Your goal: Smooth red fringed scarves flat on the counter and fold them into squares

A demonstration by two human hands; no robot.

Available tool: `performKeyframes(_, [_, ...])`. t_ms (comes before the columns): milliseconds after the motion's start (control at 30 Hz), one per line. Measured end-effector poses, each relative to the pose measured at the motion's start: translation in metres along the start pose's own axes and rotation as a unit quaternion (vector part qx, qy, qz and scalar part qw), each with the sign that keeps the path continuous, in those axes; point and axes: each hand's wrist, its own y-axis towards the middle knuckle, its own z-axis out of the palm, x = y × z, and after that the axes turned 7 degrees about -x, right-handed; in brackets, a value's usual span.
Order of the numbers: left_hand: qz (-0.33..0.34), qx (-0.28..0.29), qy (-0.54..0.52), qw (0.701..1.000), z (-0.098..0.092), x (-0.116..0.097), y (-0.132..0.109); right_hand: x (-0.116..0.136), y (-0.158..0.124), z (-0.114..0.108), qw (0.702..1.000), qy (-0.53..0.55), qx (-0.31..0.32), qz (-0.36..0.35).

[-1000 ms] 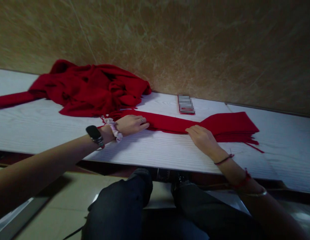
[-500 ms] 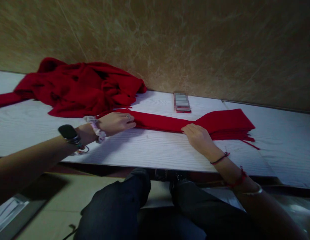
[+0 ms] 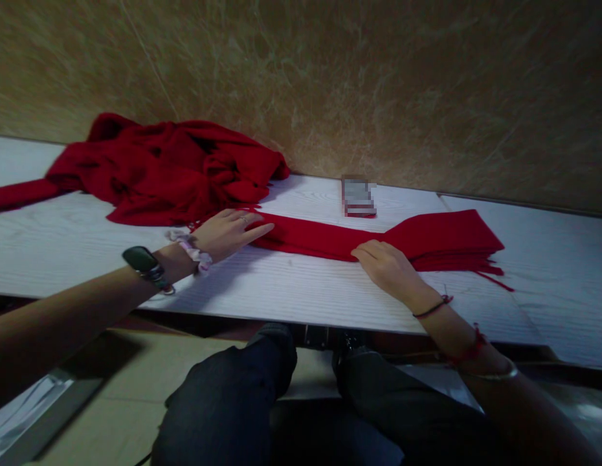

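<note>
A folded red scarf (image 3: 320,238) lies lengthwise on the white wood-grain table (image 3: 286,291), narrow in the middle and fanning wider at the right, where fringe strands hang off. My left hand (image 3: 228,234) rests flat on its left end, fingers stretched out and thumb apart. Near the scarf's middle, the fingers of my right hand (image 3: 386,265) are closed on the front edge, just where it widens; the fingertips are partly hidden. Behind my left hand is a crumpled heap of red cloth (image 3: 160,169) with some fringe.
A phone-like object (image 3: 358,195), its face blurred out, lies behind the scarf by the marbled wall (image 3: 320,84). Another strip of red cloth (image 3: 22,196) runs off the left edge. My knees (image 3: 223,388) are under the table's front edge.
My left hand has opened, its fingers spreading out flat over the scarf's end. My right hand keeps its hold in the same spot. The whole view has shifted slightly.
</note>
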Motion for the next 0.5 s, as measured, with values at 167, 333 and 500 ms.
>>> performKeyframes(167, [-0.01,0.026,0.014,1.0,0.012,0.01,0.005,-0.001,-0.001,0.004,1.0,0.026,-0.001,0.013])
performKeyframes(333, [0.01,0.004,-0.034,0.999,0.017,0.019,0.003,-0.003,0.0,0.006,0.999,0.018,0.012,0.039])
performKeyframes(500, [0.001,0.037,-0.025,0.999,0.007,0.028,-0.011,-0.003,-0.001,0.005,0.999,0.022,0.012,0.047])
